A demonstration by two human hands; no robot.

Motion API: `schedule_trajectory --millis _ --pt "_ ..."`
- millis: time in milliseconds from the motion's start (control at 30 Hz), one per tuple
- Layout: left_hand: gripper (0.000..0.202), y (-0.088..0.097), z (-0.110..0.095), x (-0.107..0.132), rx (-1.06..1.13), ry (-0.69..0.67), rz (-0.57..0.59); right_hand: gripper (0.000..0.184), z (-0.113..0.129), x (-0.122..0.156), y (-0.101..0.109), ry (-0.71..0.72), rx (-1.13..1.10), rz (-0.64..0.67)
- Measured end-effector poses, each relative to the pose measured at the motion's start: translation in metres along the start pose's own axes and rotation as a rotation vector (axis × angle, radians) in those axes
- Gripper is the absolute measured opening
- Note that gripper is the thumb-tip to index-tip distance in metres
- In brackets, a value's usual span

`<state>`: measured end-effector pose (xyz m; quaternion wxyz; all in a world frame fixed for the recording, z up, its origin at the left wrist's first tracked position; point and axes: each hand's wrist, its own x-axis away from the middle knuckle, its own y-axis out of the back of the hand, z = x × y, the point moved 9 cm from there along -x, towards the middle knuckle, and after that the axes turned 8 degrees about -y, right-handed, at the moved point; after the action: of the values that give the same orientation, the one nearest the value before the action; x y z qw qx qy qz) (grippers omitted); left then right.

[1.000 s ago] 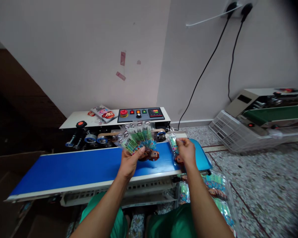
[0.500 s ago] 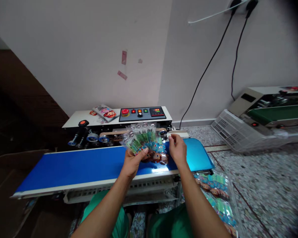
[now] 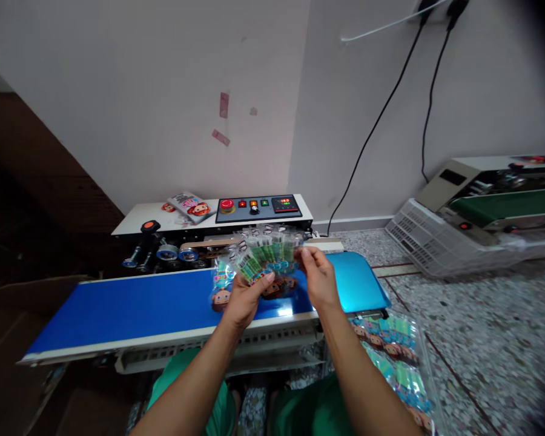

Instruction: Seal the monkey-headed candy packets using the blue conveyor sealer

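Note:
My left hand (image 3: pixel 247 298) is closed round a fan of clear plastic packets (image 3: pixel 266 254) with green-and-blue printing and brown-haired cartoon faces, its thumb on top. The fan is above the blue belt (image 3: pixel 154 306) of a sealing machine. At the fan's right edge, my right hand (image 3: pixel 320 280) pinches a packet, thumb and forefinger together; how much of it is separate from the fan I cannot tell. Left of the fan, another packet (image 3: pixel 221 290) shows over the belt, partly hidden behind the left hand's bunch.
Behind the belt, the control panel (image 3: pixel 258 208) has a red button and lit display. A printed pouch (image 3: pixel 192 207) lies on the machine's top. Below right, a clear bin holds several packets (image 3: pixel 397 357). A white crate (image 3: pixel 411 239) stands right, beside another machine (image 3: pixel 495 194).
My right hand has moved slightly left and closed at the fan's right edge. A packet now shows over the belt left of the fan.

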<state>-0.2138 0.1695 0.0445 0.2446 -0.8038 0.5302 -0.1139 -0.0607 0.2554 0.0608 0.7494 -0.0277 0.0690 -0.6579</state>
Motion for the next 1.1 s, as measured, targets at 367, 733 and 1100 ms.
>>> schedule_trajectory --millis 367,733,1100 --pt "0.025 -0.001 -0.005 0.001 -0.005 0.017 0.038 0.03 -0.007 -0.028 0.082 -0.081 1.232 -0.413" --pt "0.027 0.002 0.003 0.001 -0.033 0.031 0.033 0.034 -0.006 -0.025 0.017 0.066 0.983 -0.203" --pt "0.031 -0.01 0.006 0.003 -0.06 0.033 0.053 0.027 0.023 0.015 -0.014 0.136 0.092 -0.063"
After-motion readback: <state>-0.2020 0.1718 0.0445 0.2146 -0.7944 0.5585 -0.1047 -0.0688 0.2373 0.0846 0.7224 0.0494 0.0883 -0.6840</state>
